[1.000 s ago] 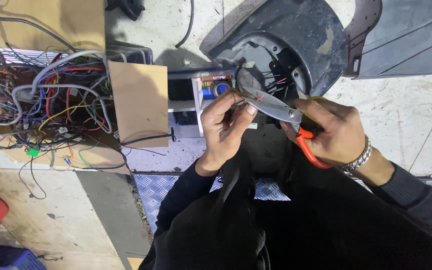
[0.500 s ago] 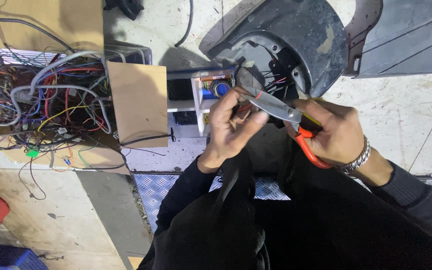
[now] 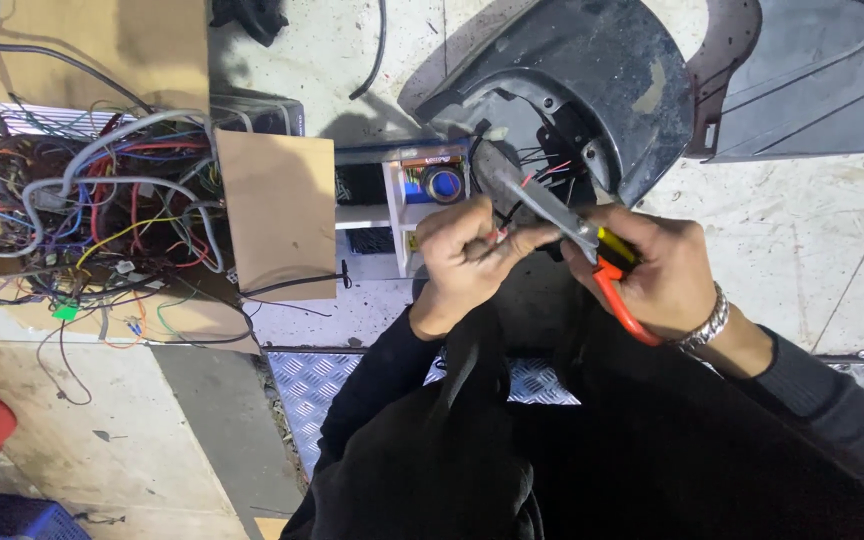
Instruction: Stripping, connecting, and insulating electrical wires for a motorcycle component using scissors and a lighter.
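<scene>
**Two hands meet over a thin red wire**

Two hands work close together at the middle of the view, just below the dark plastic vehicle panel (image 3: 592,70) that lies on the concrete floor (image 3: 832,240). The left hand (image 3: 467,265) is curled, its fingertips pinched on a thin red wire (image 3: 500,236) that runs up toward the bundle of wires (image 3: 542,165) showing in the panel's opening. The right hand (image 3: 657,275) is clamped around the orange-red and yellow handles of a pair of pliers (image 3: 552,215), a metal bracelet (image 3: 707,325) at its wrist. The grey metal nose of the pliers points up and to the left, lying beside the left fingertips and reaching to the opening; whether it bites on the wire cannot be told.

Behind the hands stands a small white organiser box (image 3: 392,215) with a roll of blue tape (image 3: 443,184) in one compartment. A brown cardboard sheet (image 3: 280,215) lies just left of it, and farther left sprawls a tangle of coloured cables (image 3: 82,220). Ribbed metal plate (image 3: 302,385) covers the floor near the person's dark sleeves.
</scene>
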